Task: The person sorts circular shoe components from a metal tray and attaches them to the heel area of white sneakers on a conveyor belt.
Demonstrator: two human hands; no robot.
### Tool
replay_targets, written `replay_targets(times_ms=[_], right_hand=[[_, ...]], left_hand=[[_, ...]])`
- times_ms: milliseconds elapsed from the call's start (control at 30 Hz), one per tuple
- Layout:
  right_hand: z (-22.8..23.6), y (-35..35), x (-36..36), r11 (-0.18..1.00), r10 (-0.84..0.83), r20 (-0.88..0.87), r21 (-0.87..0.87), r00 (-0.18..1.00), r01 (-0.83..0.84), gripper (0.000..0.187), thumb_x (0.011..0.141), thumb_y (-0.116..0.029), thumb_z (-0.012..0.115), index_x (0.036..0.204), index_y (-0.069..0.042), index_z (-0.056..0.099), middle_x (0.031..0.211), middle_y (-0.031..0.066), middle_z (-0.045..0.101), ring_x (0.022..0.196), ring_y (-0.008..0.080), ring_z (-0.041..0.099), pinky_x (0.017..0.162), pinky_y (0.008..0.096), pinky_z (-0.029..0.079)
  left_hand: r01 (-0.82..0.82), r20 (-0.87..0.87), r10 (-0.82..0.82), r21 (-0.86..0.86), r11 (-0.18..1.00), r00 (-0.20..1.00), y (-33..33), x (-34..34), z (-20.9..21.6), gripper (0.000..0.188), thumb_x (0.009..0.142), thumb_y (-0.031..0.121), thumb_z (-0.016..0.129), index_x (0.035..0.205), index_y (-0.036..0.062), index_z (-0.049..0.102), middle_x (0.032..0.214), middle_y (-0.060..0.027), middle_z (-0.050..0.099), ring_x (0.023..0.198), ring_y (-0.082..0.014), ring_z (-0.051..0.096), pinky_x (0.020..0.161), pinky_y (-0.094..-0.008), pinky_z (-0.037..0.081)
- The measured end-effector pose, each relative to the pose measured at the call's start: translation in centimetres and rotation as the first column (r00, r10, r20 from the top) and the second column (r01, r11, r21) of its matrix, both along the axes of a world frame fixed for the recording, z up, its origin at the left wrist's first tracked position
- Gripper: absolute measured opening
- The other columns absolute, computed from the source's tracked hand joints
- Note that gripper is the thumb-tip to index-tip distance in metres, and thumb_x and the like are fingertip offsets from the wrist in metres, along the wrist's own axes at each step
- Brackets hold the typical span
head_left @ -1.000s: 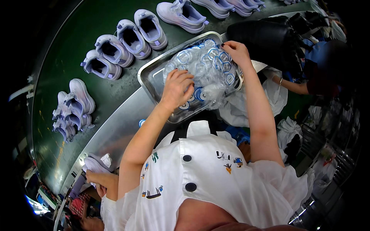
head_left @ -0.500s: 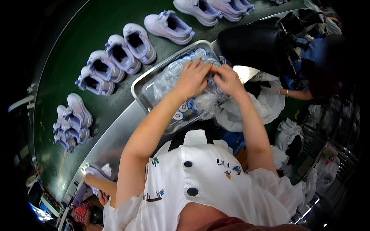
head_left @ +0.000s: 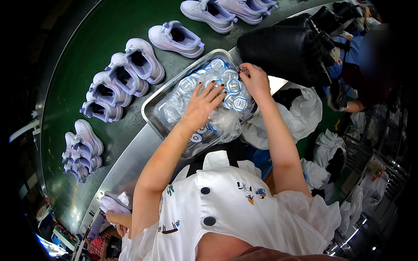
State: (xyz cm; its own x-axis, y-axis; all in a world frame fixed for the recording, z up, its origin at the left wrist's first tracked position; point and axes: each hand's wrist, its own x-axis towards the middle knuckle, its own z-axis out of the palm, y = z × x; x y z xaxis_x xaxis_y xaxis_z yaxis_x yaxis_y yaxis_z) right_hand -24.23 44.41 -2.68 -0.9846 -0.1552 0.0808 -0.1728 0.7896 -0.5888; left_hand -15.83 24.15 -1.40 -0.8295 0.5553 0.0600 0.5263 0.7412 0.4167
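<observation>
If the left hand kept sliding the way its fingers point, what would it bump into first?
Probably the small round blue-and-white packets just past the left hand fingertips, inside the metal tray. The right hand lies a bit further along, though depth is hard to judge.

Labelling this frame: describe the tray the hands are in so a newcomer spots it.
Beside the green conveyor carrying pale lilac shoes, a metal tray sits on the steel ledge. Both hands, left hand and right hand, rest in it. Only it holds clear-bagged round tags.
</observation>
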Motion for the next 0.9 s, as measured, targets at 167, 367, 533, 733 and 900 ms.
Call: replay_targets(times_ms=[167,367,533,733,900], right_hand=[[-0.1,0.6,-0.3,0.998,-0.061,-0.012,-0.034,0.998,0.06,0.012,0.08,-0.013,0.055,0.085,-0.005,0.061,0.083,0.0129,0.063,0.078,0.0294,0.059,0.07,0.0373,0.047],[0.8,2.5,1.6,0.957,0.061,0.085,-0.287,0.994,-0.035,0.019,0.081,-0.013,0.054,0.097,-0.005,0.061,0.086,0.0144,0.063,0.077,0.0255,0.061,0.066,0.0332,0.048],[2.0,-0.4,-2.6,0.964,-0.069,0.197,0.265,0.978,0.015,0.021,0.082,-0.009,0.047,0.097,-0.005,0.062,0.092,0.0167,0.063,0.085,0.0301,0.061,0.072,0.0384,0.049],[0.1,-4.7,-8.7,0.796,0.013,0.255,0.583,0.967,-0.165,0.023,0.081,-0.011,0.047,0.096,-0.001,0.063,0.094,0.017,0.063,0.091,0.0316,0.061,0.077,0.0399,0.049],[-3.8,-4.0,-13.3,0.657,0.285,0.264,0.647,0.922,-0.388,0.018,0.079,-0.012,0.051,0.09,-0.009,0.065,0.096,0.0124,0.063,0.093,0.0274,0.06,0.077,0.0377,0.049]], left_hand=[[-0.02,0.011,0.02,0.032,0.999,1.0,-0.5,0.6,-0.3,0.053,0.07,0.007,0.062,0.121,0.0114,0.048,0.132,-0.0056,0.041,0.125,-0.0268,0.034,0.102,-0.0467,0.024],[-0.019,0.0,0.019,-0.001,1.0,1.0,-0.8,0.4,-0.2,0.05,0.072,0.011,0.06,0.12,0.0129,0.048,0.131,-0.0044,0.042,0.124,-0.0264,0.035,0.101,-0.0466,0.025],[-0.035,-0.02,0.035,0.009,0.999,0.999,-0.6,0.6,-0.6,0.049,0.072,0.011,0.059,0.12,0.014,0.049,0.131,-0.0027,0.042,0.123,-0.025,0.036,0.101,-0.0451,0.027],[-0.069,-0.059,0.073,0.055,0.996,0.996,-0.4,0.7,-1.7,0.045,0.075,0.012,0.057,0.119,0.0146,0.05,0.13,-0.0018,0.043,0.122,-0.0246,0.038,0.099,-0.0442,0.029],[-0.057,-0.067,0.06,0.05,0.997,0.996,-0.2,0.7,-2.3,0.053,0.069,0.006,0.055,0.121,0.0135,0.047,0.132,-0.0033,0.041,0.125,-0.0238,0.035,0.102,-0.0433,0.027]])
